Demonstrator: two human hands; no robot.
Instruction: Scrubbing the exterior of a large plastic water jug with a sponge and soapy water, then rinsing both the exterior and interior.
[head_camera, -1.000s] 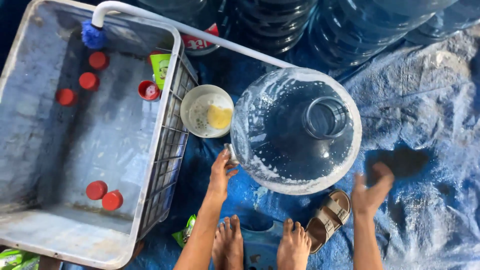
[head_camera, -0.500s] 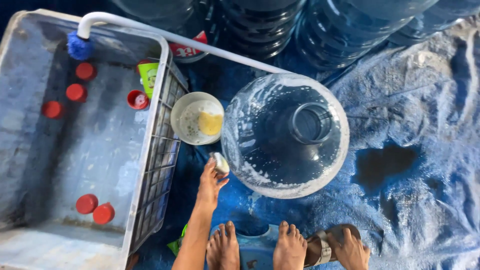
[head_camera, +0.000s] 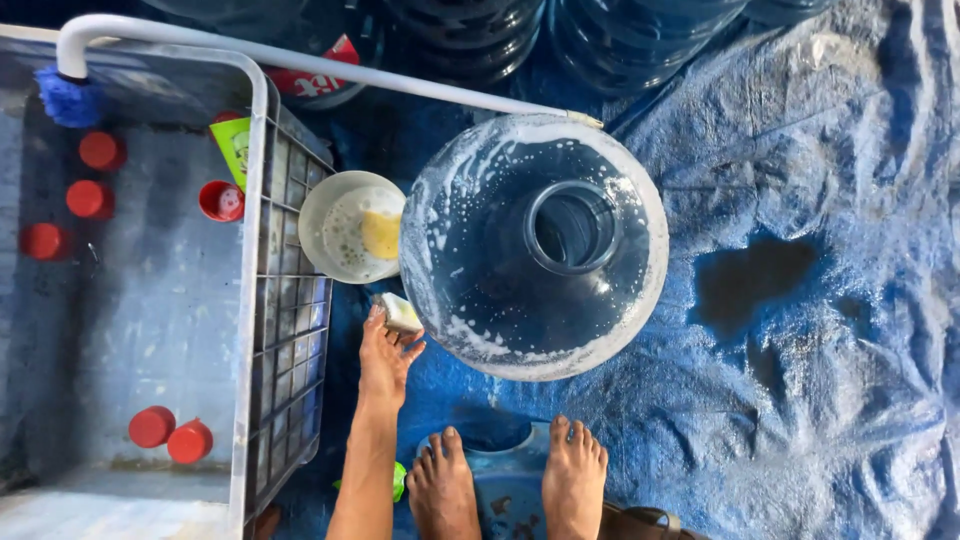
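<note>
The left hand (head_camera: 385, 355) closes its fingers on a small pale sponge (head_camera: 400, 313), soft and soapy, beside the wall of the big round water jug (head_camera: 535, 245). The jug is clear blue plastic with foam on it, and it stands on a wrinkled blue tarp (head_camera: 800, 400). The right hand is not visible. One white bowl (head_camera: 350, 228) holds soapy water. Six red caps (head_camera: 100, 150) lie in the grey tub (head_camera: 170, 300).
</note>
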